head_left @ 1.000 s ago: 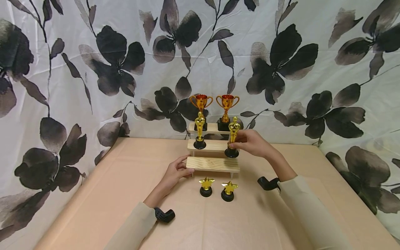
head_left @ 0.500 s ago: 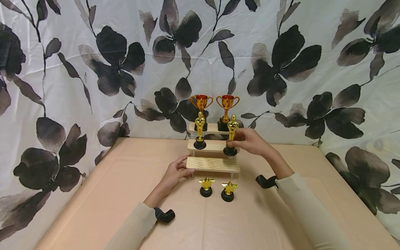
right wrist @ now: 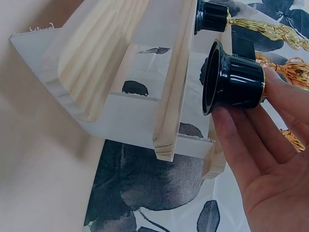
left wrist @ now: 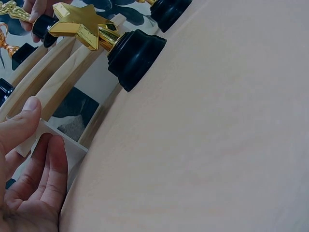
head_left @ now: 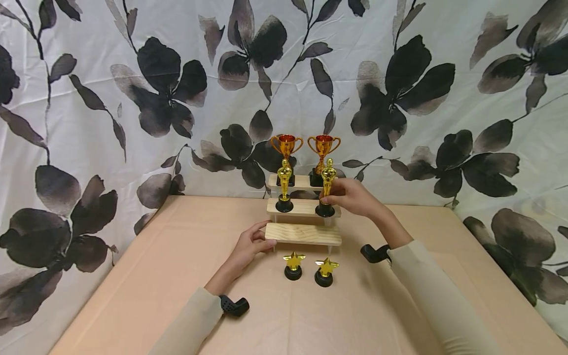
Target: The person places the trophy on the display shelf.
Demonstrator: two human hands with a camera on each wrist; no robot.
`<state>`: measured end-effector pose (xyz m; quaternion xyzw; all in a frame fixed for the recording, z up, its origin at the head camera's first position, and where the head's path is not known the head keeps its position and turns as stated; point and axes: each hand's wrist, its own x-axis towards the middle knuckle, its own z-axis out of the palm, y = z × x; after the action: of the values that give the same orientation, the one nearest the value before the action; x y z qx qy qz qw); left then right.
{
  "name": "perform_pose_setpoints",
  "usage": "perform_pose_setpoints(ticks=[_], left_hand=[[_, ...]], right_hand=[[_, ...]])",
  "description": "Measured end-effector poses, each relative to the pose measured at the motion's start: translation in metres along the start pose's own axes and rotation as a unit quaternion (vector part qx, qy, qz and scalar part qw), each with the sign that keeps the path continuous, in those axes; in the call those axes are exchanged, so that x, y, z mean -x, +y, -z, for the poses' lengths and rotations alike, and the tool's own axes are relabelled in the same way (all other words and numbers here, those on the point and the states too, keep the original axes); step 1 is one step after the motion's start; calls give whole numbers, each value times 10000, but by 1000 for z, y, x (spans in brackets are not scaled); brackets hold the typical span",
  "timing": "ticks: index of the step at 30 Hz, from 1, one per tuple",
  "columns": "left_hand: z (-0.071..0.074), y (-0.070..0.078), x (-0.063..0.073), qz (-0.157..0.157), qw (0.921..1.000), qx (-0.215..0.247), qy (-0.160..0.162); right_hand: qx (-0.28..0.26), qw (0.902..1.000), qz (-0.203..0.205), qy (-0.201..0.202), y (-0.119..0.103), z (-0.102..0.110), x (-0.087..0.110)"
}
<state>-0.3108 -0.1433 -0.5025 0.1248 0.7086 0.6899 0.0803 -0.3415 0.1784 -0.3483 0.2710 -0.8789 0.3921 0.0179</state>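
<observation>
My right hand (head_left: pixel 352 197) pinches a gold figure trophy (head_left: pixel 327 182) low on its body, upright over the right end of the middle tier. In the right wrist view its round black base (right wrist: pixel 236 79) shows its hollow underside, close to the tier's edge. A matching figure trophy (head_left: pixel 285 182) stands at the left of that tier. My left hand (head_left: pixel 250 246) holds the left end of the three-tier wooden stand (head_left: pixel 303 233); in the left wrist view thumb and fingers grip its white side panel (left wrist: pixel 72 150).
Two orange-gold cup trophies, left (head_left: pixel 286 144) and right (head_left: pixel 323 144), stand on the top tier. In front of the stand, two star trophies, left (head_left: pixel 293 266) and right (head_left: pixel 326 271), stand on the peach-coloured table (head_left: pixel 355 315). A floral cloth (head_left: pixel 310 59) hangs behind.
My right hand has moved the figure trophy left and slightly farther back, over the middle tier. My left hand keeps its hold on the stand.
</observation>
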Motion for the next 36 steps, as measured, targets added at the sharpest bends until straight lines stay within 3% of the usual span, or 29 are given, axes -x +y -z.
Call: perform_pose_setpoints(ticks=[21,36], left_hand=[[2,3,10,18,10000,-38,-26],[3,2,9,17,10000,-53,-62]], right_hand=[[217,9994,-214,153,-9,-7,-1],[148,9990,-342,243,-2,-11,-5]])
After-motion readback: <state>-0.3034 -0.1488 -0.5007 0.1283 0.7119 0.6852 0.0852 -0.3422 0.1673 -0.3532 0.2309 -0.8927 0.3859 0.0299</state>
